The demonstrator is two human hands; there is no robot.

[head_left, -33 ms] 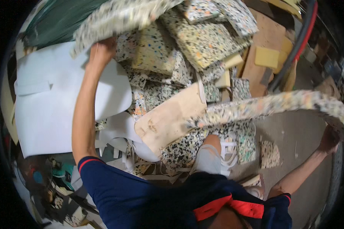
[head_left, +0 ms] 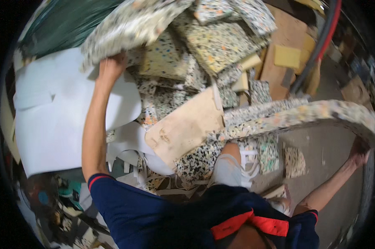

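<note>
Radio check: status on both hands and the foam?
Left hand holding speckled foam slab by its edge. Right hand holding one end of curved foam strip. Tan board near strip's other end.

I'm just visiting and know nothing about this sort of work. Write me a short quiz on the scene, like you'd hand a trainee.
1. Multiple choice: What does the right hand hold?
A) A pale tan board with rounded corners
B) A long, curved, cream-black-orange speckled foam strip
C) A flat yellow foam rectangle

2. True or false: A large, smooth white sheet shows on both sides of the bare left forearm.

3. Fill in: The left hand grips a thick, cream-and-black speckled foam slab at its ____ edge, as seen in the picture.

Key: 1. B; 2. True; 3. lower
</note>
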